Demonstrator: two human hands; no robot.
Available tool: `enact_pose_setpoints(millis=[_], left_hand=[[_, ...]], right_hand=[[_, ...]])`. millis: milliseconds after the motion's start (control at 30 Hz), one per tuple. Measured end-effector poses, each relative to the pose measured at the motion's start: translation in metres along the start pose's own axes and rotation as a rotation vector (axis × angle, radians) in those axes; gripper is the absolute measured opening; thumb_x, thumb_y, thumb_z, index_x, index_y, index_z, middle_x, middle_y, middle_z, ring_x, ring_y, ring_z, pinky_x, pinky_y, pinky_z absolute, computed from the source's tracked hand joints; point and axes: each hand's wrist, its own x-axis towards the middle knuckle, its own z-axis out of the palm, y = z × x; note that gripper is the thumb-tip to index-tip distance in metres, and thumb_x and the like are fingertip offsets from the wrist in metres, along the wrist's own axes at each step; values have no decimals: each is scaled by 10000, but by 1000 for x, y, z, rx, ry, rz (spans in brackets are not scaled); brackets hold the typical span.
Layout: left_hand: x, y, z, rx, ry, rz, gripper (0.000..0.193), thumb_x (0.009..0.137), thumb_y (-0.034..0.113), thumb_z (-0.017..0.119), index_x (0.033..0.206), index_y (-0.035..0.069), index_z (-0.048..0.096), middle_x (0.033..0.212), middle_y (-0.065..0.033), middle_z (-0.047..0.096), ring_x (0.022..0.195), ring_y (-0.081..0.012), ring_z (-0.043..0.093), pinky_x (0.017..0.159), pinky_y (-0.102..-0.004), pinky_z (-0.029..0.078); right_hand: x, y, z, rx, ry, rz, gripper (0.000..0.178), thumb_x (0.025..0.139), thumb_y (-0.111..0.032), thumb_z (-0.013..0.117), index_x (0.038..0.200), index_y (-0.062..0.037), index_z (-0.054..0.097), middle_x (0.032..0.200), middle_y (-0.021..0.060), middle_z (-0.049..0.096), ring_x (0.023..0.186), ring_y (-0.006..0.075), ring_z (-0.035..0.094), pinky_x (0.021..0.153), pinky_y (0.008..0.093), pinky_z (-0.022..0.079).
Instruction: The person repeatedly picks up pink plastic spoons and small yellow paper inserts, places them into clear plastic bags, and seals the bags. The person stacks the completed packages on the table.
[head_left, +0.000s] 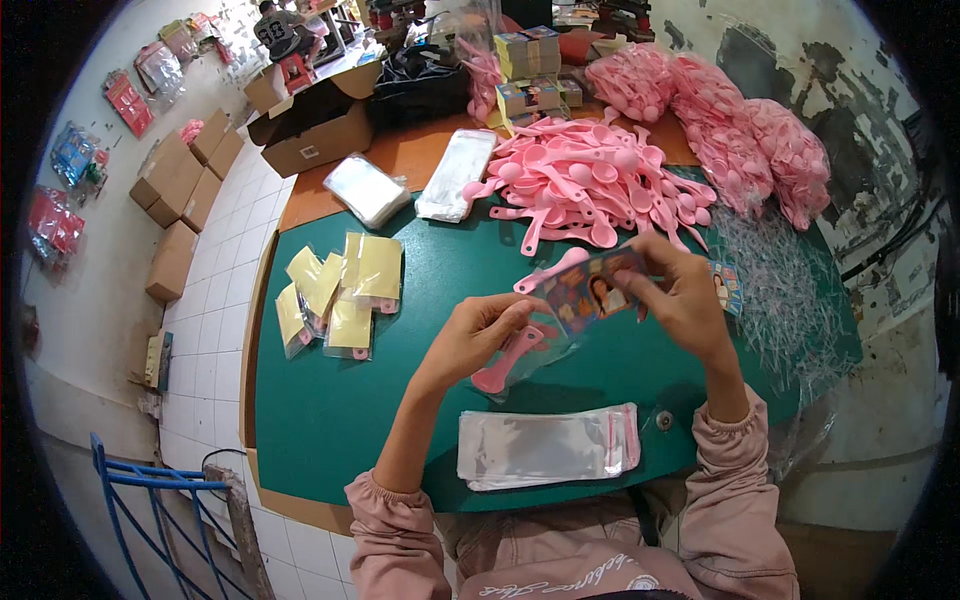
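Between finger and thumb, my left hand [482, 335] pinches the edge of a clear plastic bag [535, 362]. A pink spoon [506, 362] lies inside that bag. My right hand [680, 295] grips a colourful printed card [592, 288], whose left end is at the bag's mouth; how far it is inside I cannot tell. Just beyond the card, another pink spoon [552, 270] rests on the green table [420, 300]. Close to my body lies a stack of clear bags [540, 445]. A second printed card [726, 287] shows partly behind my right hand.
Filled bags with yellow cards [350, 290] lie at the left. A heap of pink spoons [600, 180] covers the far middle, with bagged spoons [745, 130] behind. Clear shreds [780, 300] spread at the right. Two bag stacks [455, 175] [367, 190] and an open carton [315, 130] stand far left.
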Motion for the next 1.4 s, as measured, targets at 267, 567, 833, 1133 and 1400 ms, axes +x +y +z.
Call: enact_pose_setpoints(millis=[267, 567, 833, 1133, 1400], left_hand=[[-1, 5, 4, 132, -97, 25, 308, 922, 241, 454, 986, -30, 586, 722, -6, 559, 658, -43, 447, 579, -212, 409], [-8, 16, 5, 470, -2, -44, 502, 886, 227, 512, 1326, 65, 332, 763, -48, 610, 691, -72, 529, 633, -244, 447], [-34, -25, -35, -122, -25, -36, 592, 783, 96, 644, 1299, 82, 353, 974, -110, 617, 825, -144, 597, 687, -265, 504], [-35, -20, -16, 19, 89, -7, 575, 845, 135, 578, 1330, 90, 273, 1030, -132, 589, 923, -177, 594, 723, -267, 505], [-37, -33, 6, -933, 93, -158, 649, 934, 217, 402, 1389, 195, -61, 1163, -213, 490, 979, -267, 575, 823, -407, 498]], right_hand=[[8, 9, 19, -199, -345, -112, 142, 747, -59, 610, 844, 10, 532, 657, 72, 539, 580, 115, 531, 513, 266, 418], [13, 52, 44, -184, -509, -112, 224, 647, -76, 664, 826, 4, 556, 647, 68, 527, 609, 132, 502, 586, 252, 416], [14, 56, 27, 218, -468, 279, 208, 724, -186, 698, 806, -13, 619, 699, -9, 550, 623, 46, 461, 536, 207, 367], [12, 62, 32, 14, -264, 73, 150, 727, -125, 683, 793, -4, 623, 620, -5, 549, 555, 51, 450, 512, 211, 371], [4, 38, 63, -213, -560, -378, 365, 692, -122, 679, 1024, -35, 556, 1052, 149, 516, 938, 276, 530, 802, 348, 437]])
